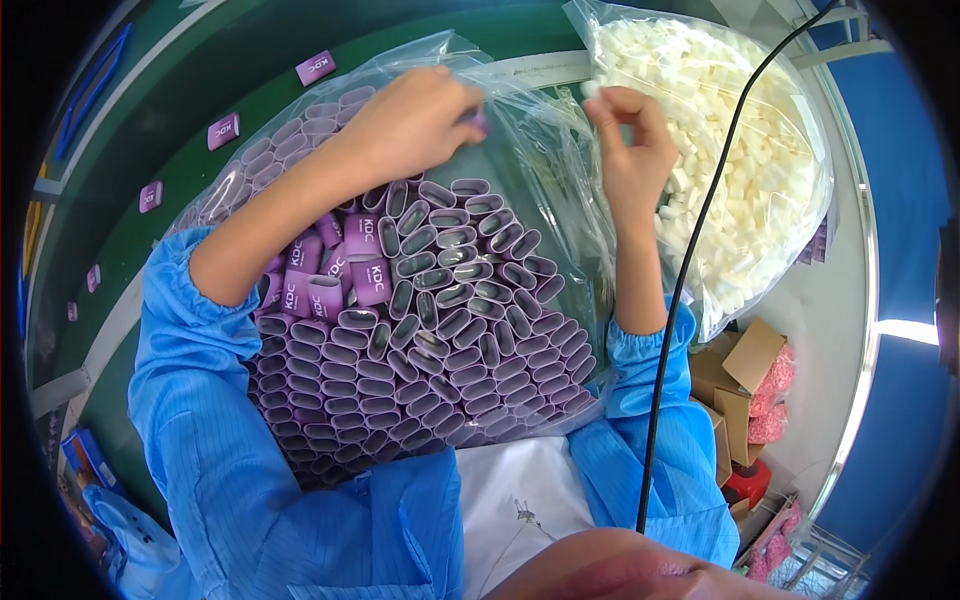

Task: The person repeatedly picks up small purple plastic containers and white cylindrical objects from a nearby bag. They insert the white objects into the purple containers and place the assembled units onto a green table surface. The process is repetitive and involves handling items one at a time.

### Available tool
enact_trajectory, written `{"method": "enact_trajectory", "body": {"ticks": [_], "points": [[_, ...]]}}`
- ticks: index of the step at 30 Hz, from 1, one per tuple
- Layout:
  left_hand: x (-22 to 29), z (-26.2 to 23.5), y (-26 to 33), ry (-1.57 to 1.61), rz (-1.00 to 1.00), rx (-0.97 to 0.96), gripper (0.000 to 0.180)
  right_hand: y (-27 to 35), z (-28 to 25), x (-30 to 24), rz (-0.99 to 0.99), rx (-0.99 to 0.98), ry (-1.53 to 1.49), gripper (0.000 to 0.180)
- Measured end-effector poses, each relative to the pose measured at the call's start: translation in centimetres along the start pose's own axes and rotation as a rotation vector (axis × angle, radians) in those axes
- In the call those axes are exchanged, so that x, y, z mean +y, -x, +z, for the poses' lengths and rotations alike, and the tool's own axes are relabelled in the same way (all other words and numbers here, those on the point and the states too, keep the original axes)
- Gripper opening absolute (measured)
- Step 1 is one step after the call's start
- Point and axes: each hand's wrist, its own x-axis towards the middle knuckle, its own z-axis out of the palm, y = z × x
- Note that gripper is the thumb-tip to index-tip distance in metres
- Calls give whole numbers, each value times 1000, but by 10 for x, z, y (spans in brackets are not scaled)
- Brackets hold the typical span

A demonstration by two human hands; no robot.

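Observation:
My left hand [415, 118] reaches over a clear plastic bag [450, 50] and is closed on a small purple casing [478, 122], mostly hidden by my fingers and slightly blurred. Off to its right, my right hand [636, 150] pinches a small white plug [590, 90] between thumb and forefinger. Purple oval casings [460, 255] fill the bag below my hands, many upright with open ends up. Some lie on their sides in a loose heap [330, 265] under my left forearm. Beside my right hand stands a clear bag of white plugs [740, 160].
Several purple casings [222, 130] lie spaced along the green belt [180, 170] at the left. A black cable [690, 250] hangs across the view by my right forearm. Cardboard boxes [740, 385] and pink bagged pieces [770, 400] are low on the right.

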Motion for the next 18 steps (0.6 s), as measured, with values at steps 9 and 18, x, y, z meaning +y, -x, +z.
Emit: {"method": "enact_trajectory", "body": {"ticks": [9,18], "points": [[0,11,-6,900,-81,61,25,19,25,-27,58,-157,-486,12],[7,23,2,1293,-76,109,25,20,25,-20,-68,-193,-472,16]]}}
